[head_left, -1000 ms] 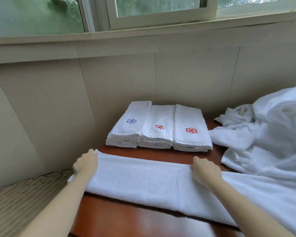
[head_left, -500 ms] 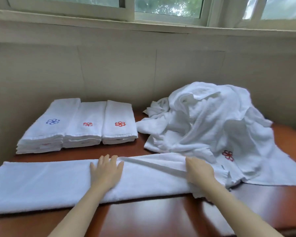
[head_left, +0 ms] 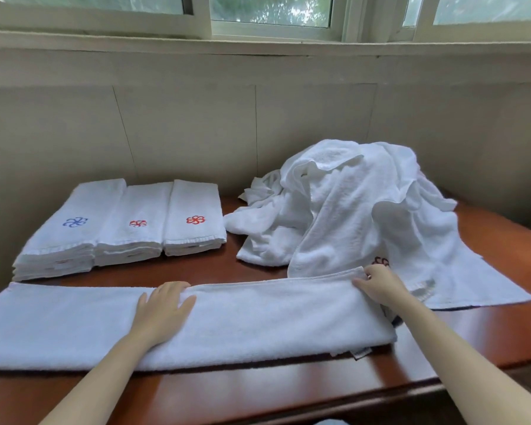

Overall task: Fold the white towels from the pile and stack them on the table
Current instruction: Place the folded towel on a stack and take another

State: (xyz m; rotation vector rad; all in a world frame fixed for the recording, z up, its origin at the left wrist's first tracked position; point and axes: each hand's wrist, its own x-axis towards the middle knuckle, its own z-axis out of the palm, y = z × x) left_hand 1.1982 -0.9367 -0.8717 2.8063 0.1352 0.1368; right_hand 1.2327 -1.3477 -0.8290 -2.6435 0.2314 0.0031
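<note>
1. Two bare forearms reach over the table's (head_left: 288, 391) front edge.
2. The long towel (head_left: 258, 320) lies along the front of the table as a narrow strip. Its left end runs out of view.
3. The left hand (head_left: 163, 308) lies flat on the strip's middle, fingers straight, pressing it down. The right hand (head_left: 380, 286) pinches the strip's far right corner with curled fingers.
4. Half a second ago a loose flap still stood open near the right hand. Now the far edges meet along the whole strip, so the lengthwise fold looks finished and the crosswise folds remain.
5. Just behind the right hand sits the pile (head_left: 365, 210) of unfolded towels.
6. At the left rear, three folded stacks (head_left: 129, 228) sit side by side against the wall.
</note>
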